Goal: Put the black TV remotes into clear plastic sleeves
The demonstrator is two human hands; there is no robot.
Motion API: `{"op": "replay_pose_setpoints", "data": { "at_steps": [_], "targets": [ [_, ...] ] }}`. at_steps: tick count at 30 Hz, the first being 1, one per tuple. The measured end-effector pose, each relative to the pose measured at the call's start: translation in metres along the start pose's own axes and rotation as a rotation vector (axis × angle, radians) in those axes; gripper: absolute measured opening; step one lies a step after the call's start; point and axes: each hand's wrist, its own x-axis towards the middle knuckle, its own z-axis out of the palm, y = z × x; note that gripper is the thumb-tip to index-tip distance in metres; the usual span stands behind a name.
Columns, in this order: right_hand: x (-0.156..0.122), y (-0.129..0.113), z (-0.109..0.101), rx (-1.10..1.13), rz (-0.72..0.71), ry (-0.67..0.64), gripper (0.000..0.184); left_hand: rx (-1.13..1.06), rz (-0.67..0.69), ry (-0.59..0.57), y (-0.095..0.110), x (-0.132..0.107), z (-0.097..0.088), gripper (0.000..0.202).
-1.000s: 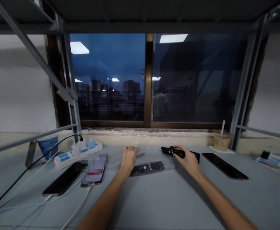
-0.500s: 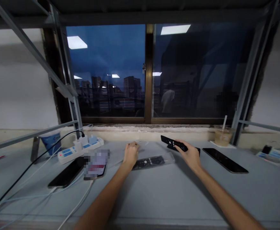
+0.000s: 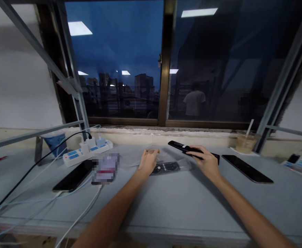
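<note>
My right hand [image 3: 205,161] is closed around a slim black remote control [image 3: 176,144], which is raised over the desk with its far end pointing left. Behind that hand another long black object [image 3: 216,158] shows partly; the fingers cover most of it. My left hand [image 3: 149,161] has its fingers curled on a thin clear plastic bag [image 3: 131,159], crumpled on both sides of the hand. Just right of the left hand, a second black remote control [image 3: 168,167] lies on the desk inside a clear plastic sleeve.
At the left are two phones, a dark one [image 3: 73,176] and a lit one [image 3: 106,168], with charging cables. A power strip [image 3: 87,154] and blue cup [image 3: 54,144] stand behind them. A black tablet-like device [image 3: 246,168] and an iced drink [image 3: 245,142] sit at the right.
The remote in my right hand has tilted, so its button face shows less. My left hand has shifted slightly right, with more plastic visible around it. The camera view has tipped down.
</note>
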Motion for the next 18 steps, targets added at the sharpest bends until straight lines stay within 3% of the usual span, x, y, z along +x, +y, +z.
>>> {"op": "replay_pose_setpoints", "data": {
  "at_steps": [3,8,18],
  "targets": [
    [0.001,0.001,0.0,0.05,-0.043,0.01,0.031,-0.016,0.004,0.048,0.003,0.0,-0.001,0.033],
    [0.0,0.003,0.004,0.031,-0.085,0.006,0.038,-0.001,0.016,0.067,0.002,0.002,-0.005,0.015],
    [-0.004,-0.003,0.009,-0.103,-0.118,-0.104,0.047,0.022,-0.035,0.148,-0.011,0.002,-0.011,0.025]
  ]
}}
